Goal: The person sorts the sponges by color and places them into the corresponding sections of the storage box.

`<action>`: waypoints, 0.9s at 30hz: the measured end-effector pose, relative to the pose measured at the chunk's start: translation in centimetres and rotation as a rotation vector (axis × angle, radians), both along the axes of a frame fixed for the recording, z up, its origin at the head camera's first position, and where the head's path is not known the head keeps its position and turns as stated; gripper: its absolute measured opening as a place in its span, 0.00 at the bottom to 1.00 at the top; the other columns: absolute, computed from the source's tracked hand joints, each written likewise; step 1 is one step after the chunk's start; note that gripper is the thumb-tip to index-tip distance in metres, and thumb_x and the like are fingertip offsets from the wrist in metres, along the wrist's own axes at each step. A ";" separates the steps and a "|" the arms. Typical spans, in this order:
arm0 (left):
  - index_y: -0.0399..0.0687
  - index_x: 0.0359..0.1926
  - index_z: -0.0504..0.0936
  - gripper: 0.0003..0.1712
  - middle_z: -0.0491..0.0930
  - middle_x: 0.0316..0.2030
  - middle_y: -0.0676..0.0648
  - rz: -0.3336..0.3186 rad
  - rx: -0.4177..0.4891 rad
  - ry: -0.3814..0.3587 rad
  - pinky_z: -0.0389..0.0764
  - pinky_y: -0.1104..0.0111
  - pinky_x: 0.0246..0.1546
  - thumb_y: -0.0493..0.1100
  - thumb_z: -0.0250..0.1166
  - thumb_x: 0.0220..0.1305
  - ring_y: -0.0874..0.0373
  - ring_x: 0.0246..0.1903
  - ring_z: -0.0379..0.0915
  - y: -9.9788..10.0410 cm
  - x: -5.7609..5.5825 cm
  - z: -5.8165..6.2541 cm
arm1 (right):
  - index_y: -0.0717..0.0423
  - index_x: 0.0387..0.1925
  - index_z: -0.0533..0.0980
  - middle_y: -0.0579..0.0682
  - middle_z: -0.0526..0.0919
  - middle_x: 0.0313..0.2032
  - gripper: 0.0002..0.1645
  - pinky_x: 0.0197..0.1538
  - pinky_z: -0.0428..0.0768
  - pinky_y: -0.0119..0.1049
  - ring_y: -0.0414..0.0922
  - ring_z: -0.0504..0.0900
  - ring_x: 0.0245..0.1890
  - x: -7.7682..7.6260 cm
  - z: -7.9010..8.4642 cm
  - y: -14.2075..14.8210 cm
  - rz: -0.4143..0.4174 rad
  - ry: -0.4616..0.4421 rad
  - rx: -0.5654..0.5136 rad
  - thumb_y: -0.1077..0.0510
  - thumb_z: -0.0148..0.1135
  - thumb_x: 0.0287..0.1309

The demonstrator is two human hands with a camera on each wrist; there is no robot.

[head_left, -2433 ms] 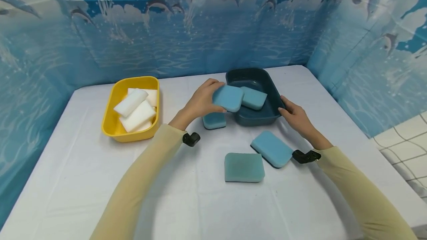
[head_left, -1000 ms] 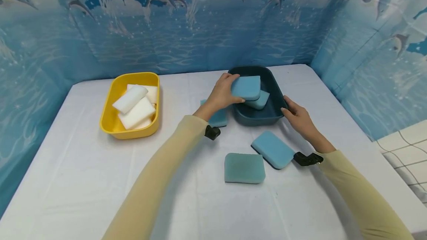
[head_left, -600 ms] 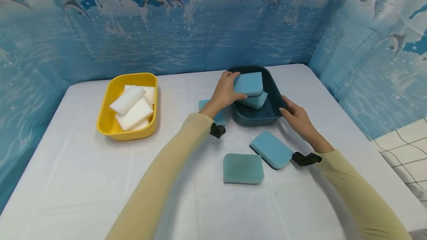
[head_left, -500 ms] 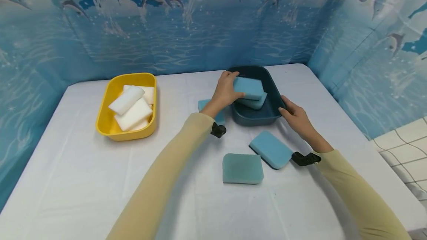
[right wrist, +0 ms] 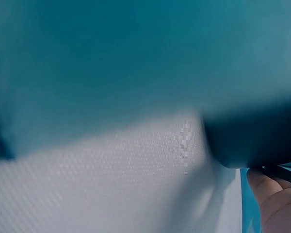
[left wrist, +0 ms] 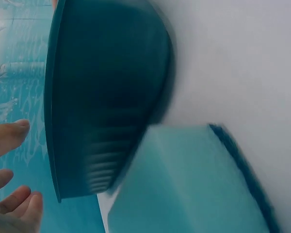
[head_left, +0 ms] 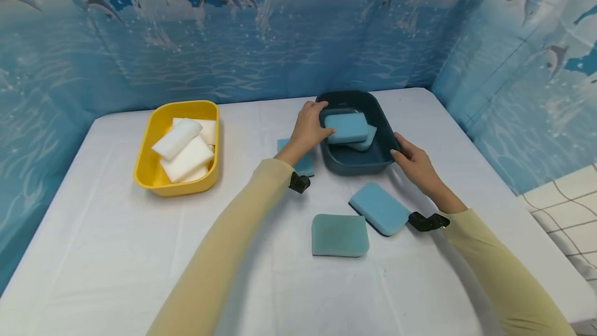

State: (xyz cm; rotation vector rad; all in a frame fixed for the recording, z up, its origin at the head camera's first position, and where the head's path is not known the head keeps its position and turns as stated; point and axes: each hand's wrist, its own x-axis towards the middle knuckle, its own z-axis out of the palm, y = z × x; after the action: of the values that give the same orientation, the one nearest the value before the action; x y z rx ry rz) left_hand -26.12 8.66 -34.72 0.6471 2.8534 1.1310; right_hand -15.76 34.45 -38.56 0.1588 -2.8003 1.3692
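My left hand (head_left: pixel 308 127) is at the left rim of a dark teal plastic basin (head_left: pixel 356 169), fingers spread and holding nothing. In the left wrist view, its fingers (left wrist: pixel 8 136) stand apart beside the basin's outer wall (left wrist: pixel 97 97). A light blue sponge (head_left: pixel 346 127) lies inside the basin, overlapping a second blue sponge (head_left: pixel 368 140). On the opposite side, my right hand (head_left: pixel 415 165) grips the basin's near right edge, thumb outside. The right wrist view shows this hand (right wrist: pixel 277 201) at the basin, partly cut off by the frame.
A blue sponge (head_left: pixel 305 165) sits left of the basin, partly behind my left hand. Nearer me lie a blue sponge (head_left: pixel 379 208) and a greener one (head_left: pixel 340 235). A yellow basin (head_left: pixel 140 170) with several white sponges (head_left: pixel 188 159) stands left on the white-covered table (head_left: pixel 107 263).
My left hand carried the blue sponge rightward over the basin, lowered it onto the other sponge and let go, then drew back slightly left. My right hand kept its grip on the basin.
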 end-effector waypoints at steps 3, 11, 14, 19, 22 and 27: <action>0.46 0.67 0.64 0.40 0.65 0.63 0.42 -0.001 0.005 0.007 0.71 0.62 0.63 0.46 0.68 0.56 0.50 0.63 0.62 -0.6 0.1 0.0 | 0.60 0.72 0.44 0.59 0.46 0.73 0.36 0.58 0.59 0.06 0.60 0.49 0.72 0.0 0.0 0.0 -0.001 0.005 0.002 0.51 0.42 0.70; 0.44 0.67 0.64 0.39 0.65 0.63 0.41 0.014 0.047 -0.006 0.70 0.60 0.64 0.45 0.69 0.55 0.49 0.63 0.62 -2.2 0.2 -0.5 | 0.61 0.72 0.44 0.60 0.46 0.73 0.37 0.55 0.59 0.03 0.61 0.49 0.72 0.1 0.0 0.0 0.006 0.006 0.008 0.50 0.41 0.70; 0.45 0.66 0.65 0.39 0.65 0.63 0.41 0.007 0.040 0.000 0.70 0.60 0.65 0.45 0.69 0.55 0.49 0.63 0.62 -3.0 0.2 -0.6 | 0.62 0.72 0.44 0.61 0.46 0.73 0.37 0.54 0.59 0.03 0.61 0.49 0.71 0.1 0.1 -0.1 0.009 0.007 0.004 0.50 0.41 0.70; 0.45 0.66 0.66 0.39 0.67 0.62 0.41 -0.014 0.029 0.005 0.70 0.60 0.64 0.44 0.69 0.54 0.49 0.63 0.64 -4.5 0.3 -0.9 | 0.60 0.72 0.43 0.61 0.46 0.73 0.37 0.56 0.60 0.05 0.61 0.50 0.71 0.1 0.1 -0.1 0.007 0.008 0.017 0.50 0.41 0.71; 0.45 0.66 0.66 0.39 0.67 0.61 0.41 -0.026 0.018 0.010 0.71 0.59 0.64 0.45 0.69 0.54 0.49 0.62 0.64 -5.3 0.4 -1.1 | 0.60 0.72 0.43 0.61 0.46 0.73 0.37 0.56 0.61 0.06 0.61 0.50 0.71 0.2 0.1 -0.1 0.005 0.007 0.025 0.50 0.41 0.71; 0.47 0.67 0.64 0.41 0.66 0.63 0.41 -0.050 -0.025 -0.012 0.70 0.58 0.64 0.48 0.70 0.53 0.48 0.63 0.63 -6.5 0.6 -1.2 | 0.60 0.72 0.43 0.61 0.46 0.73 0.36 0.60 0.61 0.10 0.61 0.49 0.71 0.1 0.0 0.0 0.008 0.007 0.025 0.51 0.41 0.71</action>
State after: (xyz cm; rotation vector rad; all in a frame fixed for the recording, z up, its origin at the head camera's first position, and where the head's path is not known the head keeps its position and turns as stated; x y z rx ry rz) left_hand -25.53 2.16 -35.89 0.7030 2.8200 1.0866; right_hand -15.68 34.44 -38.54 0.1757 -2.8152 1.3323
